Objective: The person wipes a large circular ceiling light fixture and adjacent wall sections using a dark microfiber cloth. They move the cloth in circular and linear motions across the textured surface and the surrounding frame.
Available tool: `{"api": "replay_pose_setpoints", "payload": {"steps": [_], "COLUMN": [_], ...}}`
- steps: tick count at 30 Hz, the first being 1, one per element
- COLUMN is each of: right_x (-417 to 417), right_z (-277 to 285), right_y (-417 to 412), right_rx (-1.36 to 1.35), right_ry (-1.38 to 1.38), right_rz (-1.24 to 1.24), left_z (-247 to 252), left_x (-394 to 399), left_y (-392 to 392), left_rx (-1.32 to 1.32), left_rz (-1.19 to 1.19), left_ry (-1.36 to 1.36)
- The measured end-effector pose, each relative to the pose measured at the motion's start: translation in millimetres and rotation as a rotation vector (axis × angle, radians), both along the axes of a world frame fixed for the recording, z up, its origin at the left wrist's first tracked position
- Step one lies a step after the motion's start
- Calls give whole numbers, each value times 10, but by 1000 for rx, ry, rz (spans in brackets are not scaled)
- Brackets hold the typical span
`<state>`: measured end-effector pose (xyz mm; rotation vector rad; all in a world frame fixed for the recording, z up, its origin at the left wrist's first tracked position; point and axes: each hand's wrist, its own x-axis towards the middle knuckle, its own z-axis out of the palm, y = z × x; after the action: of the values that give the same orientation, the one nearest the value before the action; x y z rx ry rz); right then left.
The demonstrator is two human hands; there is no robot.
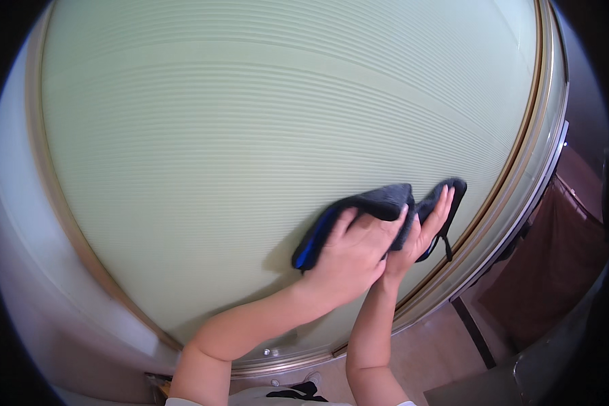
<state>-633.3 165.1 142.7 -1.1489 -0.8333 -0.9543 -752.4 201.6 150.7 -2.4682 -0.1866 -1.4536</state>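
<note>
A pale green frosted glass panel [233,152] with fine horizontal stripes fills most of the view before me. Against its lower right part lies a bunched dark grey cloth [380,198], black-edged, with a blue strip on its left side and a hanging loop at the right. My left hand [358,243] grips the cloth's left portion, its fingers partly hidden in the folds. Just to the right, my right hand [418,236] presses on the cloth's right portion with fingers extended upward. The wrists nearly cross. Whether this is one cloth or two, I cannot tell.
A metal frame [530,101] edges the panel on the right, and a beige frame strip [76,248] borders it on the left. A brown fabric [548,269] hangs at the right. Below are a metal bottom rail [284,363] and light floor [431,355].
</note>
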Motion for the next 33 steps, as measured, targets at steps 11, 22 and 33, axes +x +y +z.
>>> {"api": "replay_pose_setpoints", "payload": {"steps": [11,22,33], "right_x": [-1611,-2247,-2059], "right_z": [612,113,-793], "right_y": [486,755,688], "right_rx": [-134,-255,-263], "right_ry": [-516,-749,-844], "right_rz": [10,673,460], "left_z": [-13,-857,-1635], "left_x": [-1551,-2011,-1678], "left_y": [408,722,503], "left_rx": [-40,-165,-106], "left_rz": [622,676,766], "left_ry": [-342,-592,-491]}}
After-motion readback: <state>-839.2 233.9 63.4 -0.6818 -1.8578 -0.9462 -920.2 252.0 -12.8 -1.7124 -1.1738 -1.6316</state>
